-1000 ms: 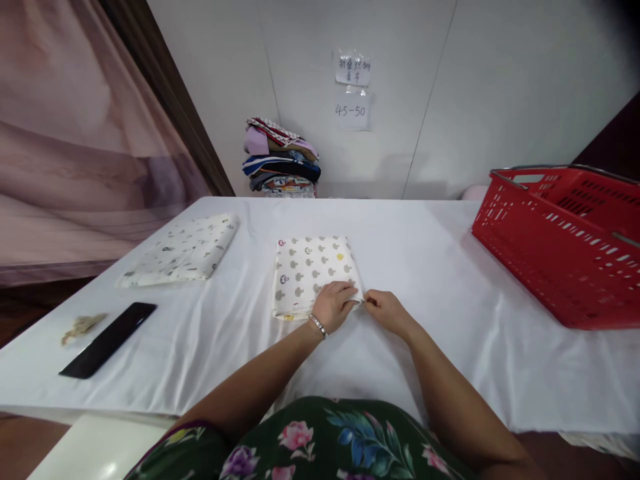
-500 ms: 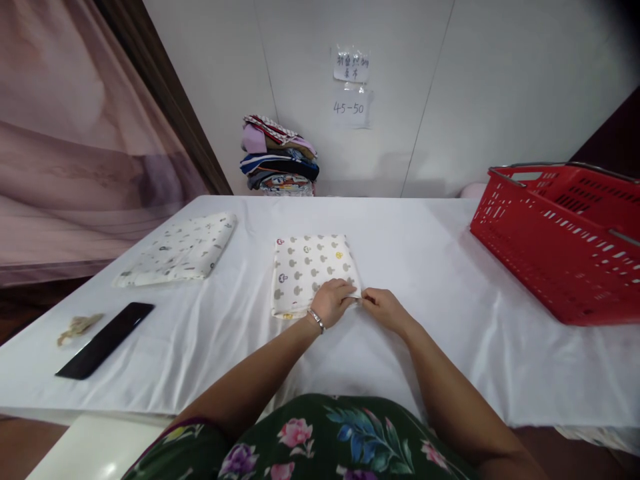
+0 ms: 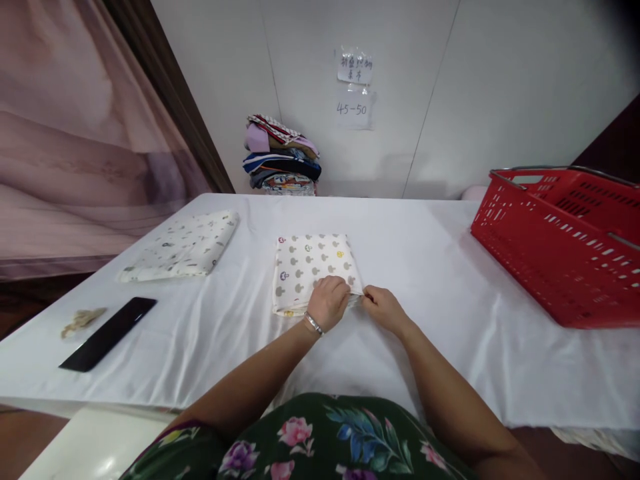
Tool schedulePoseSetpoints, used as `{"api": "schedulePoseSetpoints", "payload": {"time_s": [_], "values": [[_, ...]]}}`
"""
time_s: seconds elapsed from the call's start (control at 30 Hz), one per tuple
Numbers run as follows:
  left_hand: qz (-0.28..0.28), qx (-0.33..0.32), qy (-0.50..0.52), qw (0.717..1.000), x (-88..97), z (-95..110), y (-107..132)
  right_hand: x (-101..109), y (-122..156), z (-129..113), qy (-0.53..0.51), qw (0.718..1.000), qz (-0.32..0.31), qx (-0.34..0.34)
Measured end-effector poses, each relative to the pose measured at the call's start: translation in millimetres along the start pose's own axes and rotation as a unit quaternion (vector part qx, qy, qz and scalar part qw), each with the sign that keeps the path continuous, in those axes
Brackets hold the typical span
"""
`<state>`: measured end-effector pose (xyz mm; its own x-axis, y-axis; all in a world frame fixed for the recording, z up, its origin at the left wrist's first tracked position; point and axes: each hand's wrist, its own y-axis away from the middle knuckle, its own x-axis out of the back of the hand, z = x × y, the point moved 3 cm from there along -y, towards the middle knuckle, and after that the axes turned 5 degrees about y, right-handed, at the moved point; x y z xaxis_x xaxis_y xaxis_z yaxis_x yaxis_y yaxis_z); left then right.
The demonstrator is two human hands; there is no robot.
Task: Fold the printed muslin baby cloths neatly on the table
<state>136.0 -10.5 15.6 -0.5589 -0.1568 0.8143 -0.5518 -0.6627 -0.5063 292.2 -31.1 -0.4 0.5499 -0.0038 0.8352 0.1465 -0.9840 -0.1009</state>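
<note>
A folded cream cloth with a grey mushroom print lies in the middle of the white-covered table. My left hand, with a bracelet at the wrist, rests curled on the cloth's near right corner. My right hand pinches the same corner's edge from the right side. The two hands almost touch. A second folded cloth with small dark specks lies further left, away from both hands.
A red plastic basket stands at the table's right. A stack of folded clothes sits against the back wall under paper notes. A black flat phone-like object and a small tan scrap lie near the left front edge.
Both hands stay at the cloth's near right corner. My left hand has curled a little tighter over it. Otherwise only the view shifted slightly.
</note>
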Motion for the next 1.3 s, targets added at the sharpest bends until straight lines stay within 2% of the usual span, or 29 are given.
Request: {"api": "schedulePoseSetpoints", "payload": {"time_s": [0.13, 0.27, 0.37, 0.5, 0.63, 0.77, 0.87, 1.0, 1.1, 1.3], "values": [[-0.031, 0.034, -0.036, 0.998, -3.3, 13, 14, -2, 0, 1, -0.021, 1.000, 0.005, 0.001], [-0.096, 0.133, -0.007, 0.986, -11.8, 20, 19, -3, 1, 1, -0.025, 1.000, 0.001, 0.002], [-0.124, 0.207, 0.007, 0.970, -16.0, 21, 16, -2, 1, 0, -0.018, 1.000, -0.004, 0.004], [-0.115, 0.279, 0.080, 0.950, -19.9, 18, 9, -2, 1, -2, -0.005, 1.000, -0.007, 0.010], [-0.097, 0.319, 0.175, 0.926, -24.3, 15, 4, -3, 1, -3, 0.004, 1.000, -0.006, 0.015], [-0.083, 0.327, 0.191, 0.922, -28.1, 13, 3, -4, 1, -3, 0.008, 1.000, -0.006, 0.015], [-0.050, 0.334, 0.184, 0.923, -30.8, 11, 8, -4, 2, -3, 0.013, 1.000, 0.005, -0.007], [-0.012, 0.337, 0.227, 0.914, -35.3, 11, 19, -5, 2, -4, 0.035, 0.999, 0.011, -0.009], [-0.021, 0.325, 0.243, 0.914, -36.2, 15, 24, -5, 2, -5, 0.046, 0.999, 0.004, 0.010], [-0.070, 0.265, 0.177, 0.945, -30.8, 29, 21, -1, 3, -7, 0.081, 0.996, -0.005, 0.034]]}}
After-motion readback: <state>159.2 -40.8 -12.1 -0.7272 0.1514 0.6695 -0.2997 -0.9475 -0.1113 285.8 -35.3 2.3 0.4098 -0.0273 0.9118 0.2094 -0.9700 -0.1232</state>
